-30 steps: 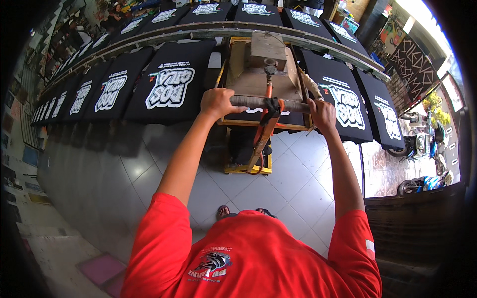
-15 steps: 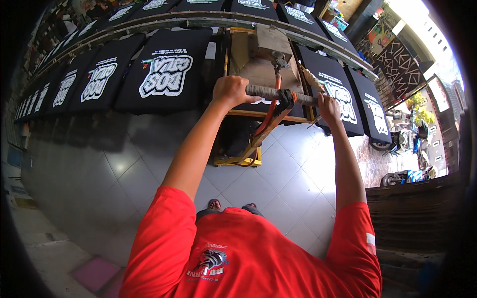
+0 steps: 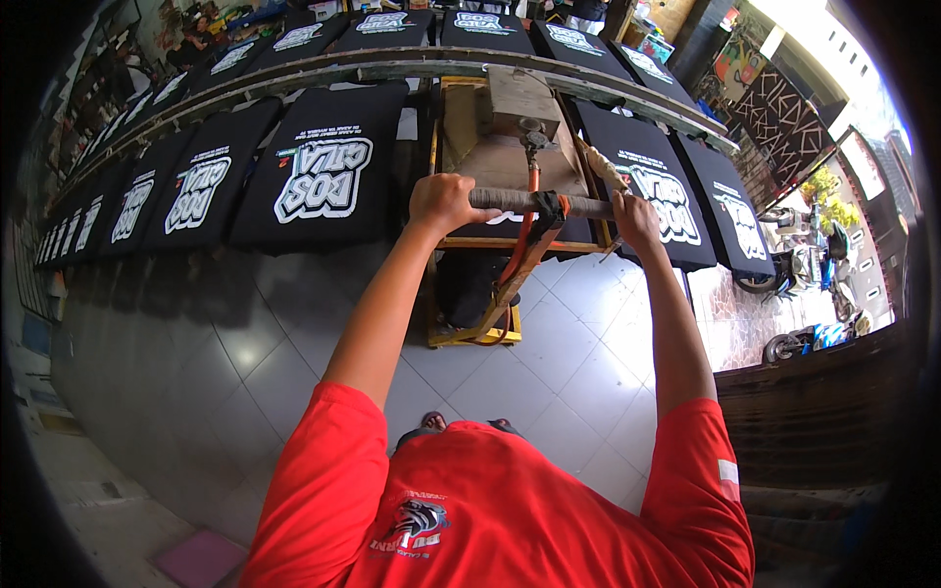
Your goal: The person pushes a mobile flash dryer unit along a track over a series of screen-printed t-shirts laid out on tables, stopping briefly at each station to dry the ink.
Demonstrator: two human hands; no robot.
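My left hand (image 3: 443, 204) is wrapped round the left end of a cord-bound crossbar handle (image 3: 518, 202). At its other end my right hand (image 3: 637, 218) grips the same bar. The handle belongs to a wheeled-looking press frame (image 3: 432, 162) of yellow metal, whose foot stands on the floor. A boxy metal heating head (image 3: 521, 101) sits on that frame, over a black shirt whose white print shows only partly beneath the bar. An orange cable (image 3: 532, 178) runs down along the slanted lever arm (image 3: 522, 263). Both of my arms are stretched forward.
Black printed shirts (image 3: 316, 162) lie on boards in a long row to the left, with more (image 3: 651, 186) to the right. A long rail (image 3: 382, 72) crosses behind them, and another shirt row (image 3: 384, 31) lies beyond. Motorcycles (image 3: 818, 338) stand outside at right. Grey tiles (image 3: 323, 323) cover the floor.
The handle and both hands sit slightly lower and farther left in view, and the surroundings have shifted a little too. Both hands keep their grip on the bar.
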